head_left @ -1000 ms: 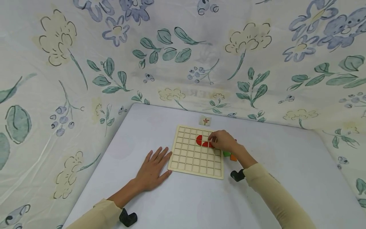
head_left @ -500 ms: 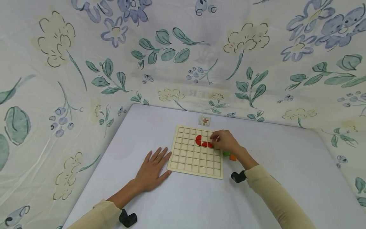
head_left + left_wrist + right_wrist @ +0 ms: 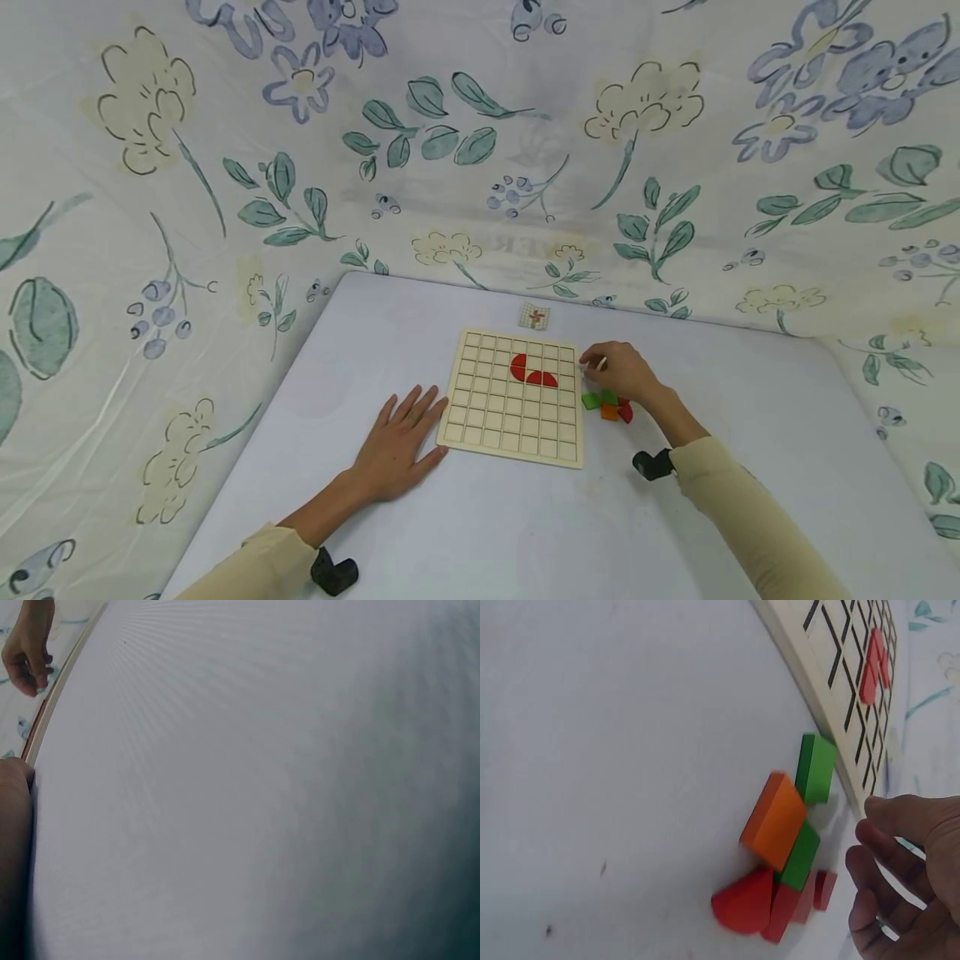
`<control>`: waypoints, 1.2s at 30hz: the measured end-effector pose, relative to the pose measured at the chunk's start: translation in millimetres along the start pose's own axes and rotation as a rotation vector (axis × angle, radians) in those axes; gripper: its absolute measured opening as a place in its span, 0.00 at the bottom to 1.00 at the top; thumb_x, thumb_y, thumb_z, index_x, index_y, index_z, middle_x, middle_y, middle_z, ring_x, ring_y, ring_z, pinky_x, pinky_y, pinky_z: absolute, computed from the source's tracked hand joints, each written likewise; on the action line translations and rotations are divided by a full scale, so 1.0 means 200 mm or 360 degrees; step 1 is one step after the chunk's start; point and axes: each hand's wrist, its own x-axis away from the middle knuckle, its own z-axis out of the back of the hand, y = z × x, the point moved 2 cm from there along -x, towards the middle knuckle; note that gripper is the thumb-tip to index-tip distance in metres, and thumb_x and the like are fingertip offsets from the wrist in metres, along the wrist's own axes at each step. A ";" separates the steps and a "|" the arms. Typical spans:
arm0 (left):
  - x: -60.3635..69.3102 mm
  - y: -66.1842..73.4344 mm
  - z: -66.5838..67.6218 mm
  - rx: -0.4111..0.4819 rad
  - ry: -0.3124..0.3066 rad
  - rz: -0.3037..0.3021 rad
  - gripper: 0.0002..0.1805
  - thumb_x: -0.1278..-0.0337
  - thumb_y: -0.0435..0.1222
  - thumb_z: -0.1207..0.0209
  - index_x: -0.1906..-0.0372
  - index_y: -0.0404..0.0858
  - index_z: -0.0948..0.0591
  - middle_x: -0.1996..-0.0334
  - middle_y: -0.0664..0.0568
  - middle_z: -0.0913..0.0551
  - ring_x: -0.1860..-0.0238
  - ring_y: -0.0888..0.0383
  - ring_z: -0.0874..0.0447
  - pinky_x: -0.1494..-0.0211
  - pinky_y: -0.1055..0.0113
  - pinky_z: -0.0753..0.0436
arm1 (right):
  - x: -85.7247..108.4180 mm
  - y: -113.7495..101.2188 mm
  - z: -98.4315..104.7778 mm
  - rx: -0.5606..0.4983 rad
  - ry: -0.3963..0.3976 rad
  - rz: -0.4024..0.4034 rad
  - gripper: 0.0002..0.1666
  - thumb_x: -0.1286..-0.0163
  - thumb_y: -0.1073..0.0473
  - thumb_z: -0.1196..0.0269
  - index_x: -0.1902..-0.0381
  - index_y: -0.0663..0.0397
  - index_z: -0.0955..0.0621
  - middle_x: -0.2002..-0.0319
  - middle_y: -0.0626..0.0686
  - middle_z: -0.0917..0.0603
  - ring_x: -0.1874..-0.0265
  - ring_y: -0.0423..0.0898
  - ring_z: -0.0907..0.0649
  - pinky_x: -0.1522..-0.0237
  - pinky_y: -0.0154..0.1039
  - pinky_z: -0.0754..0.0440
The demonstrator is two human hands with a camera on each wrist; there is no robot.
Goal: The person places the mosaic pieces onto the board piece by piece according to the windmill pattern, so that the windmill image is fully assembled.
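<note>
A pale wooden grid board (image 3: 491, 417) lies on the table. Several red quarter-round blocks (image 3: 518, 367) sit in its cells right of the upper middle. My left hand (image 3: 397, 446) rests flat on the table, its fingers spread and reaching the board's left edge. Just past the board's right edge hovers my right hand (image 3: 622, 371), fingers loosely bent, with nothing seen between thumb and fingertips in the right wrist view. Beneath and in front of it are loose blocks: green blocks (image 3: 815, 769), an orange block (image 3: 774, 821) and red blocks (image 3: 744, 901).
A small pattern card (image 3: 534, 316) with a red pinwheel figure lies behind the board. The white table (image 3: 525, 533) meets a floral cloth (image 3: 465, 200) at the back and left. Black wrist devices (image 3: 334, 572) are on both forearms.
My right hand has drawn back rightward off the board, uncovering the red blocks in the cells and more of the loose pile. My left hand has stayed in place.
</note>
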 end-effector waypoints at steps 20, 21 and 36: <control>0.01 -0.02 -0.01 -0.0006 -0.0007 -0.0011 0.38 0.31 0.56 0.51 0.24 0.41 0.40 0.24 0.46 0.46 0.24 0.45 0.54 0.27 0.42 0.54 | 0.17 0.17 0.03 0.0106 -0.0124 -0.0124 0.12 0.39 0.57 0.28 0.59 0.57 0.13 0.72 0.48 0.20 0.70 0.47 0.24 0.70 0.38 0.23; 0.02 -0.03 -0.01 -0.0007 -0.0003 -0.0014 0.38 0.31 0.56 0.51 0.24 0.41 0.40 0.24 0.46 0.46 0.24 0.45 0.54 0.27 0.42 0.54 | 0.18 0.18 0.03 0.0103 -0.0120 -0.0125 0.12 0.39 0.57 0.29 0.59 0.57 0.13 0.72 0.48 0.21 0.70 0.47 0.24 0.70 0.39 0.23; 0.02 -0.03 -0.01 -0.0016 0.0020 -0.0034 0.39 0.32 0.56 0.49 0.24 0.41 0.39 0.24 0.45 0.44 0.24 0.44 0.53 0.28 0.40 0.52 | 0.26 0.29 0.03 0.0102 -0.0061 -0.0091 0.15 0.35 0.65 0.35 0.50 0.59 0.16 0.69 0.49 0.20 0.67 0.49 0.23 0.64 0.41 0.20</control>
